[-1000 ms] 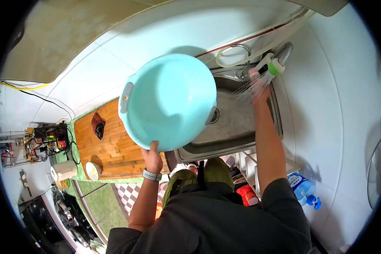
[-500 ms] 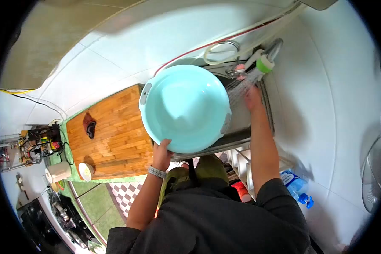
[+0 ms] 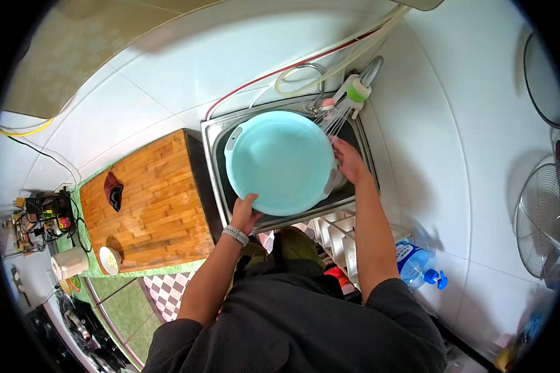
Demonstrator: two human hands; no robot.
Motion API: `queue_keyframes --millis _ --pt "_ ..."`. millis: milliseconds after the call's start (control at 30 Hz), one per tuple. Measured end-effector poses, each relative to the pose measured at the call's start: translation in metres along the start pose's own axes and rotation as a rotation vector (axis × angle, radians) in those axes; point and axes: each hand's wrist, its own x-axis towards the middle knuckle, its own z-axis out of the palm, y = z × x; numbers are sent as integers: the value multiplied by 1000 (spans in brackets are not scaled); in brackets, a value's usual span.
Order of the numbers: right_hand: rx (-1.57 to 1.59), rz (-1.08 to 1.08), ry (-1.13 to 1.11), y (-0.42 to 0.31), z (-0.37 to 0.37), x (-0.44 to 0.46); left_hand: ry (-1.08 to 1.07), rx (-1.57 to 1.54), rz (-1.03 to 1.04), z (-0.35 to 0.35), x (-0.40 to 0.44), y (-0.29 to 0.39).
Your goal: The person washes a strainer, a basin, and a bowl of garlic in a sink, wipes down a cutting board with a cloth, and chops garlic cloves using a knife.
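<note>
A light-blue plastic basin (image 3: 280, 163) with grey grip patches sits over the metal sink (image 3: 216, 186). My left hand (image 3: 245, 216) is closed on its near-left rim, thumb on top. At the basin's right rim is my right hand (image 3: 350, 160), its fingers around the edge and partly blurred by the water. A faucet head with a green ring (image 3: 358, 91) sprays water down beside my right fingers and the basin's right edge. Behind the spray I see a pinkish faucet handle (image 3: 327, 104).
Left of the sink lies a wooden board (image 3: 152, 202) with a dark red cloth-like item (image 3: 113, 190) and a small white bowl (image 3: 110, 260). A blue-capped plastic bottle (image 3: 415, 264) is at the lower right. Mesh strainers (image 3: 541, 217) hang on the right wall.
My right hand has come from beside the faucet down to the basin's right rim. My left hand still holds the near-left rim. The view has shifted, showing more of the sink.
</note>
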Motion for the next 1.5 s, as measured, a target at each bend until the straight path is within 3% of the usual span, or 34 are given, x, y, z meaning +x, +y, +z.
queue_keyframes --millis 67,133,267,367,533,600,733,867,933,1000,1067,1200,1233,1267,1333,1400,1500 --pt "-120 29 -16 -9 11 -16 6 3 -45 5 -5 5" --pt "-596 50 68 -19 23 -34 15 -14 -92 10 -3 7" --pt "-735 193 156 -10 2 -19 -117 19 -141 7 10 -4" --pt "-28 114 132 -12 -18 -7 -84 56 -151 -2 7 -7" --pt "13 40 88 -5 -36 85 33 200 -66 -23 -8 -4" --pt "147 -179 -1 -9 -28 118 30 197 -74 -28 -8 -4" --pt "380 -297 -159 -21 -12 136 -5 120 -50 -33 -10 -4" --pt "17 -305 -124 -24 -24 120 38 138 -100 -28 -7 -2" --pt "-42 -241 72 -24 -14 86 21 170 -129 -24 -5 1" --pt "-85 -162 131 -29 1 47 -26 115 -141 -24 5 -4" --pt "-363 95 90 -24 5 20 20 190 -134 -17 8 -4" --pt "-699 104 135 -6 1 -10 -59 170 -162 -15 33 -31" --pt "-891 25 176 2 -18 -7 -198 169 -116 -18 42 -38" --pt "-1080 -59 209 8 -35 -5 -184 160 -114 -15 39 -33" --pt "-778 -93 192 11 -55 -18 -326 445 -4 -5 30 -18" --pt "-721 -20 332 -8 -42 -34 -377 430 -1 -4 35 -21" --pt "-881 -76 352 -12 -43 -16 -248 210 -59 -14 14 -3"
